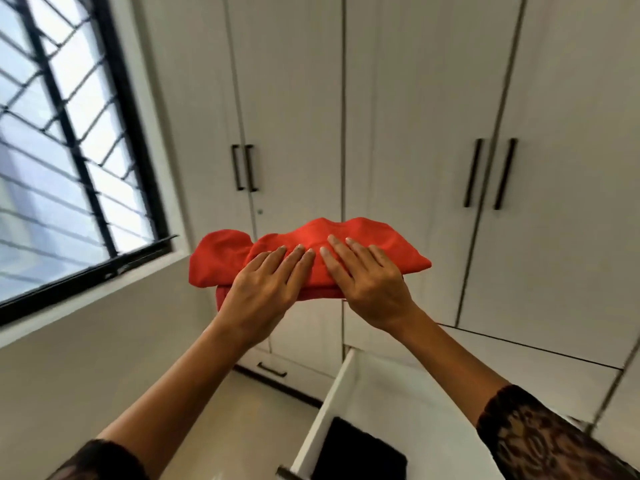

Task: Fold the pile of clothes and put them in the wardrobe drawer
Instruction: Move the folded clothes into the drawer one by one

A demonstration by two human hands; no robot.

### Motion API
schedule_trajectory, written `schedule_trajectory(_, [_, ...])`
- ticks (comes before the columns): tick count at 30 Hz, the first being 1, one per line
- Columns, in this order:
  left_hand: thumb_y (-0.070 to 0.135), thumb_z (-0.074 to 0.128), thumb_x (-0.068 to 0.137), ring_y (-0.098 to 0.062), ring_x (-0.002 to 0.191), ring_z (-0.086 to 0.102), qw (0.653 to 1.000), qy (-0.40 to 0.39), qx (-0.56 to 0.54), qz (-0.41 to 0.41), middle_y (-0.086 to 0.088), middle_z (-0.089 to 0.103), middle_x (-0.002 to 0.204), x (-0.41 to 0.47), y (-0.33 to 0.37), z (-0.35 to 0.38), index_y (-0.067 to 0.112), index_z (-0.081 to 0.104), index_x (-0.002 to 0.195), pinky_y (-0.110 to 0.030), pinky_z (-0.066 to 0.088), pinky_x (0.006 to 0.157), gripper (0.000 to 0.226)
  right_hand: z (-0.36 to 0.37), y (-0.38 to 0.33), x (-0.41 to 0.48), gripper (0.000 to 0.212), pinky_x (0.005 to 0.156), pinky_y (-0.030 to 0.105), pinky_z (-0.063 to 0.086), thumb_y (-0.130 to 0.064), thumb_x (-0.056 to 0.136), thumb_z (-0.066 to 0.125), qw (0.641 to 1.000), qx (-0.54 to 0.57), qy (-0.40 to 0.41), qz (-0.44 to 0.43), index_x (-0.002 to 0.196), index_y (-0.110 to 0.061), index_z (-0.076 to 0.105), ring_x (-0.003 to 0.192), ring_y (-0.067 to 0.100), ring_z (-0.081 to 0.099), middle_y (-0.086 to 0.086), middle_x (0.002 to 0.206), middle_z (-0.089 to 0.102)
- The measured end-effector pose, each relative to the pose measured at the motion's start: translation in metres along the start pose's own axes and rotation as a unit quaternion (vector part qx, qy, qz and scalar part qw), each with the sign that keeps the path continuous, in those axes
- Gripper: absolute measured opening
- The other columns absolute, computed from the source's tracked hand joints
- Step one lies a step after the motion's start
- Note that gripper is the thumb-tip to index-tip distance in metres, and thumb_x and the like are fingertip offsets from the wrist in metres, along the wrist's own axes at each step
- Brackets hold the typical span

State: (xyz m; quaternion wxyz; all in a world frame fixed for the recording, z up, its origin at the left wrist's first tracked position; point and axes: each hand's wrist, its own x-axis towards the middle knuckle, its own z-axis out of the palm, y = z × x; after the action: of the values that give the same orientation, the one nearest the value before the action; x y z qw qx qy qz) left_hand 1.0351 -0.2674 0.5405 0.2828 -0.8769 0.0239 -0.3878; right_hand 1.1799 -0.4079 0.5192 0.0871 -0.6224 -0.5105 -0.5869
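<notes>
A folded red garment is held up in the air in front of the white wardrobe. My left hand holds its near left part, fingers laid straight across the top and thumb hidden underneath. My right hand holds the near right part the same way. A loose flap of the garment sticks out to the left. Below, at the lower right, the white wardrobe drawer stands pulled out, and a folded black garment lies at its near end.
Tall white wardrobe doors with black bar handles fill the view ahead. A shut drawer with a black handle sits low at the left of the open one. A black-framed barred window is on the left wall.
</notes>
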Motion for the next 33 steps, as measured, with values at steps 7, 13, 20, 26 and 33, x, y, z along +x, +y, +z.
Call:
schedule_trajectory(7, [0.006,0.052,0.083,-0.035,0.098,0.065,0.995,0.057,-0.076,0.044,-0.019,0.064,0.116,0.110,0.088,0.061,-0.001,0.059,0.120,-0.042,0.053,0.081,0.038,-0.009,0.121,-0.074,0.032,0.077,0.040,0.052,-0.009,0.097,0.033,0.992,-0.096,-0.071,0.030,0.125,-0.009,0.051,0.098,0.032,0.065,0.015,0.122,0.062])
schedule_trajectory(13, [0.010,0.067,0.078,-0.036,0.100,0.064,0.983,0.063,-0.152,0.084,-0.020,0.063,0.117,0.169,0.158,0.116,-0.001,0.058,0.121,-0.044,0.053,0.082,0.045,-0.008,0.182,-0.142,0.033,0.079,0.042,0.052,-0.013,0.094,0.047,0.978,-0.150,-0.136,0.052,0.125,-0.008,0.056,0.100,0.033,0.065,0.016,0.123,0.061])
schedule_trajectory(20, [0.006,0.074,0.071,-0.035,0.099,0.065,0.961,0.041,-0.243,0.128,-0.019,0.064,0.116,0.187,0.229,0.186,-0.002,0.060,0.119,-0.044,0.053,0.082,0.050,0.013,0.204,-0.228,0.034,0.082,0.041,0.051,-0.010,0.093,0.047,0.956,-0.170,-0.223,0.092,0.127,-0.008,0.048,0.102,0.033,0.064,0.014,0.125,0.060])
schedule_trajectory(26, [0.004,0.071,0.070,-0.036,0.099,0.064,0.938,-0.015,-0.308,0.159,-0.019,0.064,0.116,0.166,0.295,0.257,-0.001,0.060,0.119,-0.044,0.052,0.083,0.051,0.039,0.187,-0.317,0.036,0.088,0.043,0.049,-0.012,0.095,0.041,0.925,-0.143,-0.315,0.159,0.131,-0.008,0.044,0.106,0.034,0.062,0.015,0.128,0.058])
schedule_trajectory(33, [0.005,0.074,0.066,-0.037,0.096,0.065,0.906,-0.127,-0.358,0.186,-0.021,0.064,0.114,0.075,0.385,0.350,-0.002,0.060,0.118,-0.045,0.053,0.080,0.054,0.084,0.120,-0.448,0.039,0.085,0.044,0.050,-0.012,0.088,0.047,0.887,-0.052,-0.415,0.194,0.127,-0.006,0.052,0.103,0.034,0.062,0.017,0.125,0.059])
